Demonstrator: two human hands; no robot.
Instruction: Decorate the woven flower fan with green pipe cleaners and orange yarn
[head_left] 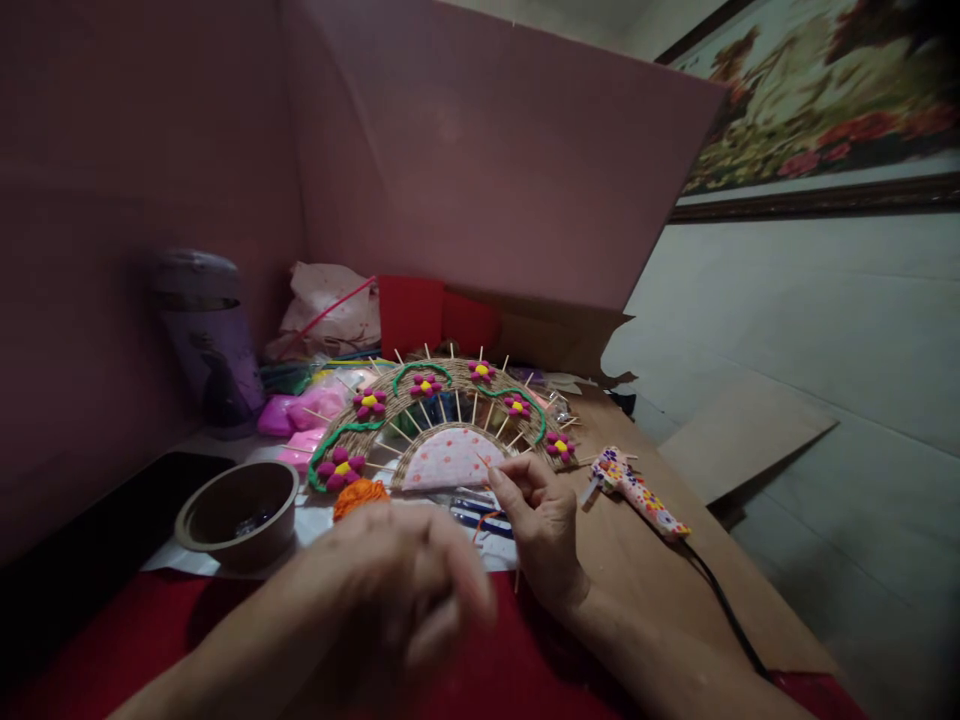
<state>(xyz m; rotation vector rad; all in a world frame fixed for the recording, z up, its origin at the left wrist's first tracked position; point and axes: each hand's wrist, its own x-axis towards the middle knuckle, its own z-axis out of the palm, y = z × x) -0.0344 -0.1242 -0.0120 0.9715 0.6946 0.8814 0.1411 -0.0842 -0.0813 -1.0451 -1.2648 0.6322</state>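
My right hand (541, 520) pinches a thin strand of orange yarn (481, 460) between thumb and forefinger, its tip poking up past the fingers. Closer to me, my left hand (420, 580) is smeared by motion, so I cannot tell what its fingers do. Behind it sits a ball of orange yarn (361, 496), partly hidden. Just beyond both hands stands a half-round woven fan (405, 415) of twine and sticks, with magenta flowers and green cord. At its base is a spotted cloth half-circle (450, 458), close to my right fingertips.
A brown bowl (238, 540) stands at left, in front of a purple tumbler (210, 345). To the right, a flower-patterned glue gun (637, 490) lies on cardboard (720, 590), trailing a black cord. Pink packets (311, 405) are heaped behind. Red cloth (517, 660) covers the near edge.
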